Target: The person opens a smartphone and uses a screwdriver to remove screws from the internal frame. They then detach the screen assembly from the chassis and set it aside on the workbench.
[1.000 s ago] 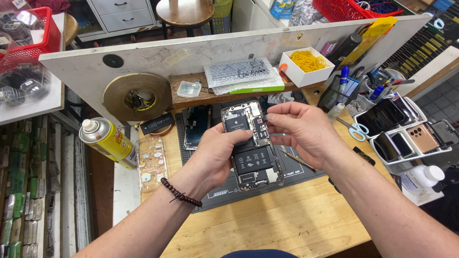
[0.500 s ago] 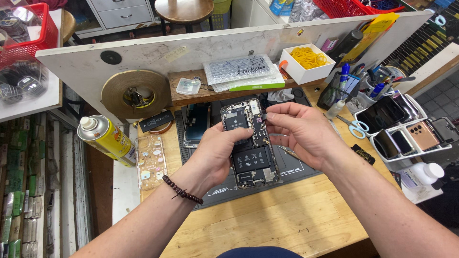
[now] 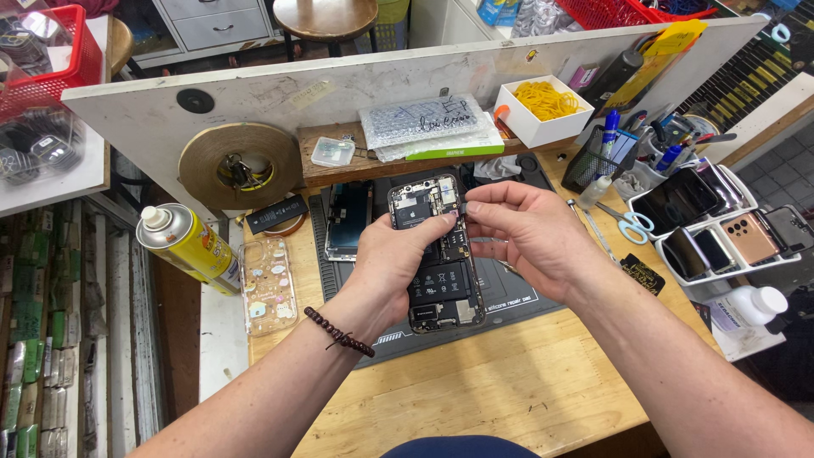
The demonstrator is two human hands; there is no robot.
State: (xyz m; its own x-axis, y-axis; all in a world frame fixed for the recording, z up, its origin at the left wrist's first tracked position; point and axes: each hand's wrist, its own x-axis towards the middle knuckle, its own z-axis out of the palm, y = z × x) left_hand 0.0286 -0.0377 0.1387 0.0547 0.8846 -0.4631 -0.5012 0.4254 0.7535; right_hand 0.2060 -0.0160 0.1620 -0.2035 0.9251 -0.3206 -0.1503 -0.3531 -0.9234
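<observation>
While both hands meet above the dark repair mat (image 3: 509,293), an opened phone (image 3: 437,254) is held between them.

Left hand (image 3: 394,263) closed around the phone's left edge, thumb pressed near its top. Right hand (image 3: 530,233) pinching the upper right corner between thumb and forefinger; cannot tell if a small part is in the pinch. Left of the left hand: detached screen (image 3: 348,219), clear patterned case (image 3: 269,284), yellow spray can (image 3: 188,246). Beyond the right hand on the bench (image 3: 509,382): scissors (image 3: 627,225).
</observation>
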